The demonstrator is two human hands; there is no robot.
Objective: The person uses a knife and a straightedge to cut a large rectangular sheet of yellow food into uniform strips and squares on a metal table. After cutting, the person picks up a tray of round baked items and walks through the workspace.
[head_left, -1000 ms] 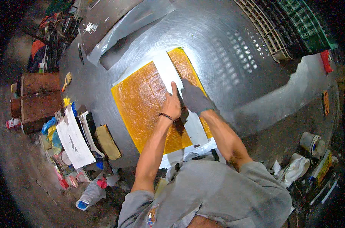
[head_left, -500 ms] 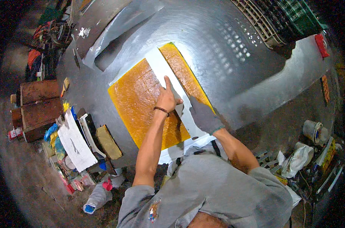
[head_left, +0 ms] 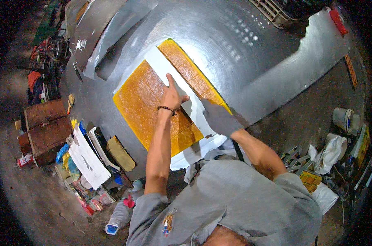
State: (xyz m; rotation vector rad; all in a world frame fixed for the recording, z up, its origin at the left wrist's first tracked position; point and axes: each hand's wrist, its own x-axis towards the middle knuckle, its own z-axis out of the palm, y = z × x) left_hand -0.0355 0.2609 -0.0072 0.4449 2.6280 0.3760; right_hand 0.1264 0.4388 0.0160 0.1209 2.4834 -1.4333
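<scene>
My left hand (head_left: 172, 97), bare with a beaded bracelet (head_left: 166, 109) at the wrist, has its index finger and thumb stretched out. It lies at the inner edge of a broad amber-yellow, glossy sheet (head_left: 141, 96), with the index finger over white backing (head_left: 163, 61). My right hand (head_left: 221, 118) wears a grey glove. Its fingers extend side by side over the white gap, close to the lower end of a narrow amber strip (head_left: 190, 69). Faint lines cross both amber pieces. The gloved fingertips are hard to make out.
The work stands on a swirl-marked metal tabletop (head_left: 268, 92). A brush (head_left: 71, 103) lies at its left edge, beyond a white board (head_left: 87, 158) and a yellow block (head_left: 121, 153). At the right are a bucket (head_left: 345, 120) and white crumpled material (head_left: 328, 153). A plastic crate (head_left: 273, 13) sits at the far right.
The whole view has shifted, so the sheets and both hands appear farther left and slightly higher. Against the amber pieces, the hands keep nearly the same place.
</scene>
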